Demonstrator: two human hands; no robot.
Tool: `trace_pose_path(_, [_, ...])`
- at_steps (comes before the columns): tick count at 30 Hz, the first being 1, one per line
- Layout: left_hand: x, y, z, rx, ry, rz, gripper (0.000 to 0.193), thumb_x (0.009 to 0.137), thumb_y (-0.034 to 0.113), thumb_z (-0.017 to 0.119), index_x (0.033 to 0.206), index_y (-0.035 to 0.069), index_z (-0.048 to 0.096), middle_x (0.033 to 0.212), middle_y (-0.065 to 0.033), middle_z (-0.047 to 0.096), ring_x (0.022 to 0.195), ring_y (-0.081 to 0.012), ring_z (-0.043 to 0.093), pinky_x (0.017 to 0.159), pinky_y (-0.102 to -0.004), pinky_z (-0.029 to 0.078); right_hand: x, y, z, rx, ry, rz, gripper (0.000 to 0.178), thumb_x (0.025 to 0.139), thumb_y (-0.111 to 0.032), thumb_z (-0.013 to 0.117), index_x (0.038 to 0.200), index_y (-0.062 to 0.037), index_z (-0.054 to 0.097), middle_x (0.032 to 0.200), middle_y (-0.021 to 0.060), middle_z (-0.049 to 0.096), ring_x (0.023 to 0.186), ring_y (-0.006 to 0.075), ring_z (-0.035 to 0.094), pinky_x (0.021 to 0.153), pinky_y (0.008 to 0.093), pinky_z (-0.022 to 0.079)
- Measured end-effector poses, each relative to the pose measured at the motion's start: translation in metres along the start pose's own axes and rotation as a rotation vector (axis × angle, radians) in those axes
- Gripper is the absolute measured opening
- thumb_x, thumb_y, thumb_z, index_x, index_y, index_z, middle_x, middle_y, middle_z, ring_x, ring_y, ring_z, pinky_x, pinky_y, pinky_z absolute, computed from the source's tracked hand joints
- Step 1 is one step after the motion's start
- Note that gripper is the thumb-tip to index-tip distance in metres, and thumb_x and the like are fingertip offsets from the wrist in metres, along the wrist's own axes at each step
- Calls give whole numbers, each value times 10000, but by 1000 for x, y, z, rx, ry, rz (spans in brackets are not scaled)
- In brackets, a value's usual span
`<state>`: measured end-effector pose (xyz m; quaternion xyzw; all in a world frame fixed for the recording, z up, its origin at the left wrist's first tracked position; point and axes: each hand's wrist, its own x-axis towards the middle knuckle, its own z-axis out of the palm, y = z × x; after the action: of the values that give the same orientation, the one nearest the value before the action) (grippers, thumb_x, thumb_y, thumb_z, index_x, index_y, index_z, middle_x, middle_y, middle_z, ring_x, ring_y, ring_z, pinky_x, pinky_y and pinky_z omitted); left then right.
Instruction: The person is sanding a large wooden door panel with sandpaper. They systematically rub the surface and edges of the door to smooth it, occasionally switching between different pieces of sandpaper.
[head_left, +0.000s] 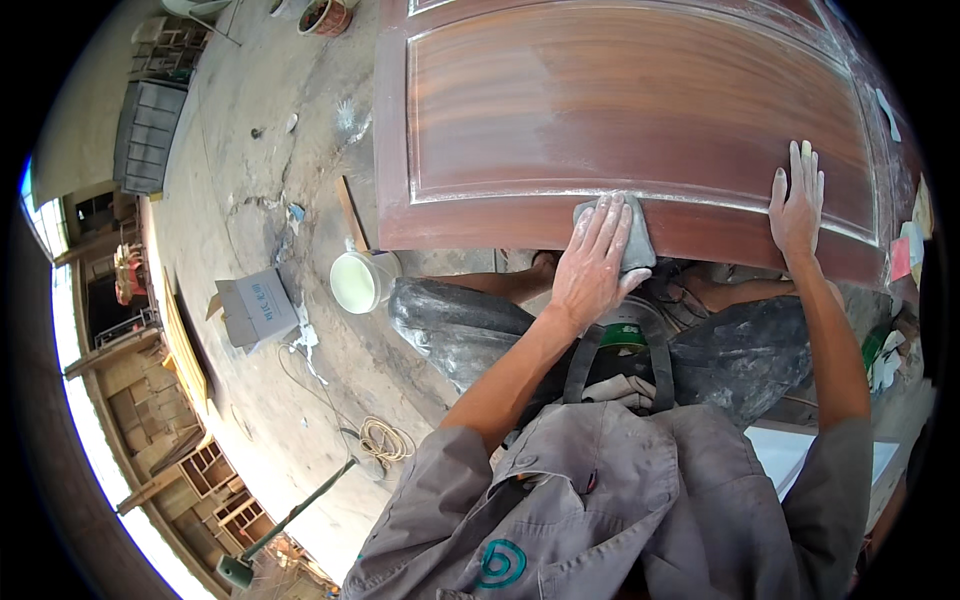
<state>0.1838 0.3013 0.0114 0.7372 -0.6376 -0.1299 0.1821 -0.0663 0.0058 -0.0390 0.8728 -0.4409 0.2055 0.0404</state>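
A reddish-brown wooden door panel with raised moulding lies in front of me, whitish dust along its grooves. Near its front edge, my left hand grips a grey sanding pad and presses it on the wood, the thumb along the pad's side. The pad's underside is hidden. Farther right, my right hand rests flat on the panel by the right moulding, fingers stretched out and holding nothing. Both hands are dusted white.
Left of my knee stand a white bucket of pale contents and a cardboard box. A wooden strip lies behind the bucket. Coiled cord lies on the concrete floor. A bag with dark handles sits between my legs.
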Motion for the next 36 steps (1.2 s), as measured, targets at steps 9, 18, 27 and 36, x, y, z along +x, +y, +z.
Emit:
trace_pose_path(9, [-127,-154,-101,224,16,-348,697,896,-19,451,1566,-84,272,1614,-320,293,1525,-477,229,1267,-526,188,-4,4,-3,50,81,11,527,1081,-267,469,1575,-103,385,1633,136,371,1512,332,335,1252,479,251])
trace_pose_path(18, [-33,-4,-8,-129,-41,30,737,838,-115,474,1558,-53,325,1604,-284,338,1511,-465,278,1253,-529,236,0,1,-9,-12,-7,30,541,1060,-251,494,1562,-74,401,1631,167,363,1511,355,327,1253,495,238])
trace_pose_path(27, [28,-81,-15,38,411,-354,589,982,118,521,1517,-85,382,1577,-306,377,1502,-438,312,1250,-528,218,2,-19,-9,-6,-97,47,560,1061,-228,465,1575,-31,359,1657,201,298,1534,372,277,1266,501,181])
trace_pose_path(36, [-1,-170,-61,245,391,-539,753,1053,438,477,1518,-137,337,1607,-307,320,1521,-427,268,1259,-509,192,2,-9,-16,-3,-123,56,597,1046,-211,465,1593,-25,311,1669,210,262,1554,362,229,1271,502,156])
